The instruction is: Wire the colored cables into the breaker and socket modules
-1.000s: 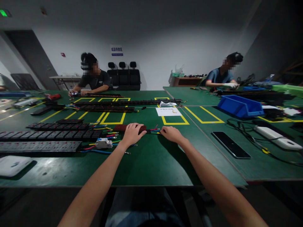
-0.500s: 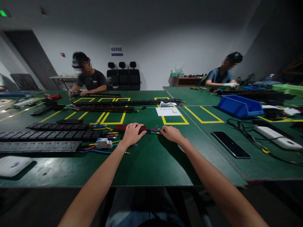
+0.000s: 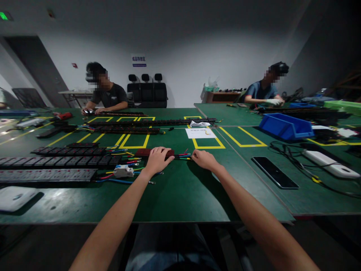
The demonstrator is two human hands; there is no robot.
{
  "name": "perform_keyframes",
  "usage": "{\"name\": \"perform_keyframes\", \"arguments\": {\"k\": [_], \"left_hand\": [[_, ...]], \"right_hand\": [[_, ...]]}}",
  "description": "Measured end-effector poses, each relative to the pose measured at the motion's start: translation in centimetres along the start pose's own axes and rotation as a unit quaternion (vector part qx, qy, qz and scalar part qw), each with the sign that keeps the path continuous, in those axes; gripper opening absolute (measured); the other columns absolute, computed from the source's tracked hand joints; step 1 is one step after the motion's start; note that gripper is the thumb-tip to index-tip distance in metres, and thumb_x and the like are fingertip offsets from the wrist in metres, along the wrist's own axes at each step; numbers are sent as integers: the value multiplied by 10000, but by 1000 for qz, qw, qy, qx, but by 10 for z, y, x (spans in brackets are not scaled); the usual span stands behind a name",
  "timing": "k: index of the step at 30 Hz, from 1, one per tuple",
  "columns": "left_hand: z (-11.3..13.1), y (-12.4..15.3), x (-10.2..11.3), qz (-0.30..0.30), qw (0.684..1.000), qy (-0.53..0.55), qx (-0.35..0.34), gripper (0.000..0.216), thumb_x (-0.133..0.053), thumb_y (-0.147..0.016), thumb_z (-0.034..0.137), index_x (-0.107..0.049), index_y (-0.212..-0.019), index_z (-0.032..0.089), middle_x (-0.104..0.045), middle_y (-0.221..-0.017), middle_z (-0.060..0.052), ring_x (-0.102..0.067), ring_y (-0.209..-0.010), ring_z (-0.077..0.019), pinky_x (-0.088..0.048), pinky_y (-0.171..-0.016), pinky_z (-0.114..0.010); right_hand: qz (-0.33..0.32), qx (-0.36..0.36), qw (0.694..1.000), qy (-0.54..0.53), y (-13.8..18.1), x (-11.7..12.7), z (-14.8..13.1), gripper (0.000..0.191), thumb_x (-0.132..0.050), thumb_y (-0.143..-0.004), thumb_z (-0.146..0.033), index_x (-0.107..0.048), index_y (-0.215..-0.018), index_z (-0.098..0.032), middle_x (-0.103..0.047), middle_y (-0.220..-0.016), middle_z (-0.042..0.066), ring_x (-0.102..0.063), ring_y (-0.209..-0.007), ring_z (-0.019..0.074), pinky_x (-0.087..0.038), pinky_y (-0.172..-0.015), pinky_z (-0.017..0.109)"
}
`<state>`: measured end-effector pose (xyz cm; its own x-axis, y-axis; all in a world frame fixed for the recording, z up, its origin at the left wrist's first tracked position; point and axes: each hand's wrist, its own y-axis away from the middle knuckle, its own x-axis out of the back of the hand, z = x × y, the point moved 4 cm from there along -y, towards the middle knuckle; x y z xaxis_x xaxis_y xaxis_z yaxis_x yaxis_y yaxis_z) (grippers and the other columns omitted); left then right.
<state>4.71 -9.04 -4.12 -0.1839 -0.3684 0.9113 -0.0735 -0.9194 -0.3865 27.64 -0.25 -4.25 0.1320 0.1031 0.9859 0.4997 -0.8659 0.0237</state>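
Observation:
Near the middle of the green table, my left hand [image 3: 159, 159] lies over a dark red strip [image 3: 143, 152], fingers on its far side and thumb on the near side. Coloured wires [image 3: 182, 156] with metal ends come out of the strip's right end. My right hand [image 3: 203, 159] is closed in a pinch at the tip of the yellow-green wire; the exact grip is hidden by the fingers. Left of my left hand lie black socket strips [image 3: 56, 162] with loose wire ends, and a white circuit breaker [image 3: 124, 171] sits among their wires.
A phone [image 3: 275, 172], a white power strip [image 3: 331, 164] with black cables and a blue bin [image 3: 286, 126] stand on the right. A paper sheet [image 3: 200, 133] lies beyond my hands. A white device [image 3: 17, 197] is at near left. Two people [image 3: 108, 94] work across the table.
My right hand has shifted very slightly to the right at the wire ends. The left hand and the dark red strip stay in place.

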Motion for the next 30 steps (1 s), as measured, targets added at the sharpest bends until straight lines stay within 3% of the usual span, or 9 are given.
{"name": "perform_keyframes", "arguments": {"k": [17, 30], "left_hand": [[0, 0, 1, -2, 1000, -6, -3, 528, -498, -1023, 580, -619, -1394, 223, -644, -1337, -130, -555, -1259, -326, -415, -1081, -495], [2, 1, 2, -5, 1000, -12, 1, 521, -504, -1026, 571, -618, -1396, 222, -644, -1342, -125, -555, -1266, -320, -414, -1087, -487]], "right_hand": [[-9, 1, 997, -75, -11, -14, 7, 281, -450, -1063, -379, -661, -1110, -200, -750, -1119, 96, -679, -997, 229, -350, -679, 272], [41, 23, 997, -62, -7, -10, 2, 214, -446, -1064, -355, -623, -1049, -236, -742, -1050, 65, -661, -926, 221, -304, -646, 278]]}}
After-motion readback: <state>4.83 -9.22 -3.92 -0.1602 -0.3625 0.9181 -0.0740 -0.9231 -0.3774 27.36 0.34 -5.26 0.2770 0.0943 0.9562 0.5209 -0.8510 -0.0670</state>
